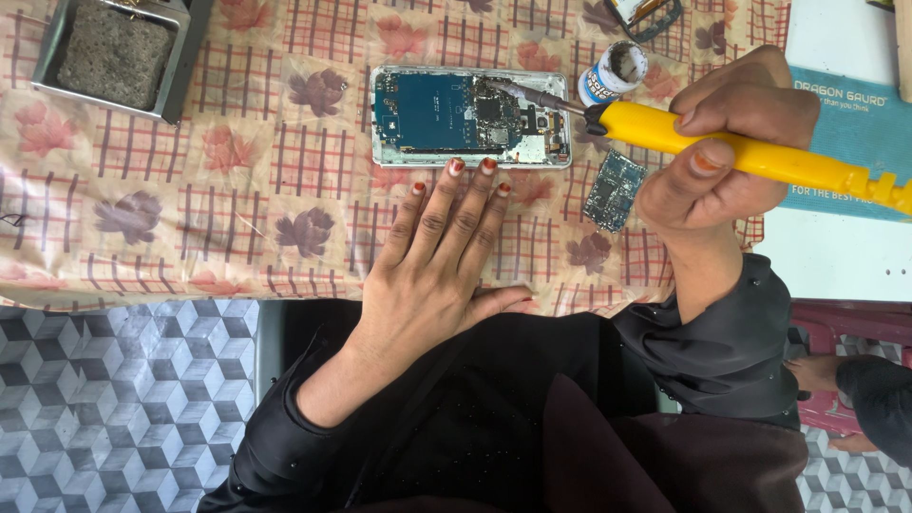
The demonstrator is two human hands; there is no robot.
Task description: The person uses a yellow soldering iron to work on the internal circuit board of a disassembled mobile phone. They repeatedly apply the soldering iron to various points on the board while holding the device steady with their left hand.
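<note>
An opened phone [472, 116] lies on the table with its blue circuit board exposed. My right hand [727, 142] grips a yellow-handled soldering iron [722, 142], whose metal tip rests on the board near the phone's right end. My left hand [442, 256] lies flat on the patterned tablecloth [237, 190], fingers together, fingertips touching the phone's near edge. It holds nothing. A small loose circuit board [614, 190] lies just left of my right hand.
A metal tray with a grey sponge [114, 52] stands at the far left. A small white open pot [615, 71] sits beyond the iron's shaft. A teal printed sheet [845, 133] lies on a white surface at right. Another person's hand [826, 372] shows lower right.
</note>
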